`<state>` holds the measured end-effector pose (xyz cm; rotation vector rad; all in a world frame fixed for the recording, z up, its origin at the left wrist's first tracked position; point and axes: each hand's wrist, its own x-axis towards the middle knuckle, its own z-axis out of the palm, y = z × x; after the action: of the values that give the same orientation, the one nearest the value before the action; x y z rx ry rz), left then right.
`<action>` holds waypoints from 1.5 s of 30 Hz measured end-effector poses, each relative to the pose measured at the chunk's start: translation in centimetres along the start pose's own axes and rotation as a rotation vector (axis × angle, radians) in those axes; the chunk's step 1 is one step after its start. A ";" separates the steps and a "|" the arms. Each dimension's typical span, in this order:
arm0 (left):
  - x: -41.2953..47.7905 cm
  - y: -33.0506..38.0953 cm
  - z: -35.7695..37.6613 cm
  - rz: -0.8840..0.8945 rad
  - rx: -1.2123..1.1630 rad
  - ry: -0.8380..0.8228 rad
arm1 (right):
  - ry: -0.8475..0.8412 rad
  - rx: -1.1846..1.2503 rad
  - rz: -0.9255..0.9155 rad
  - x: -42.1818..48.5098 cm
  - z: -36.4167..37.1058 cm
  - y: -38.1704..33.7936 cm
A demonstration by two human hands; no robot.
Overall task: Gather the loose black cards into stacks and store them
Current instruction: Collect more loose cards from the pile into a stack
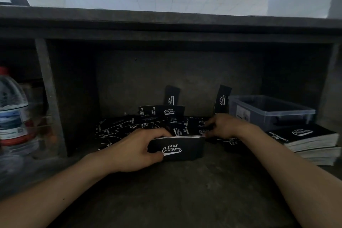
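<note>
A: What is the person's left hand (140, 146) doing?

B: It is gripping a stack of black cards (177, 149). The fingers are curling over the top edge and the thumb is pressing on the front face. The stack is standing on its long edge on the grey shelf (185, 190), with its "Club Camping" print facing the camera.

A: And the right hand (224, 126)?

B: It is reaching past the stack's right end, with its fingers bending down onto the loose cards (129, 126). Whether it is pinching one cannot be told, as the fingertips are blurring into the dark heap.

A: Where are those loose cards lying?

B: They are lying in a scattered heap just behind the held stack, overlapping at all angles. Two upright cards (172, 96) are leaning against the back wall behind the heap.

A: Is anything sitting off to the sides?

B: A clear plastic box (268, 111) is standing to the right. In front of it, thick piles of cards (311, 139) are lying near the right forearm. A water bottle (13, 109) is standing in the neighbouring compartment on the left.
</note>
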<state>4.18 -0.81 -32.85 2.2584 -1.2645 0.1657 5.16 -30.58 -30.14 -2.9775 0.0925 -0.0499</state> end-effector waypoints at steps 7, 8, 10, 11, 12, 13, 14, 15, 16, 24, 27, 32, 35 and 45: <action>0.1 -0.4 0.2 0.008 0.112 0.045 | 0.117 0.259 0.030 1.0 0.2 0.6; 0.1 -0.4 0.1 0.001 0.111 0.047 | 0.143 0.358 -0.014 0.8 -0.1 0.4; 0.1 -0.6 0.2 -0.024 0.094 0.069 | 0.183 0.570 -0.105 0.2 -1.0 -0.1; 0.1 -0.5 0.2 -0.047 0.080 0.089 | 0.157 0.644 -0.144 0.0 -1.3 -0.2; 0.1 -0.4 0.3 -0.080 0.059 0.108 | 0.076 0.693 -0.172 -0.5 -1.7 -0.3; 0.1 -0.4 0.3 -0.118 0.029 0.117 | -0.060 0.715 -0.193 -1.1 -1.9 -0.6; 0.1 -0.3 0.4 -0.149 0.002 0.113 | -0.221 0.731 -0.215 -1.6 -2.0 -1.0; 0.1 -0.2 0.4 -0.164 -0.016 0.102 | -0.352 0.758 -0.247 -1.9 -1.8 -1.4; 0.2 -0.2 0.4 -0.163 -0.026 0.086 | -0.425 0.816 -0.272 -2.2 -1.7 -1.8; 0.1 0.1 0.3 -0.028 0.067 0.063 | 0.138 0.227 -0.010 1.1 -0.1 0.4; 0.1 -0.2 0.3 -0.010 0.115 0.077 | 0.008 0.083 0.014 0.9 0.9 0.7; 0.1 -0.1 0.5 -0.013 0.093 0.046 | 0.067 0.260 0.053 1.5 0.7 0.7; 0.2 0.0 0.4 -0.042 0.105 0.059 | 0.207 0.504 0.002 1.9 0.8 0.9; 0.3 -0.1 0.5 -0.114 -0.062 0.132 | -0.380 0.900 -0.265 -2.0 -1.7 -2.0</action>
<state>4.32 -1.26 -33.23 2.2204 -1.0565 0.2263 3.26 -28.74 -28.22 -2.0360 -0.2932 0.3454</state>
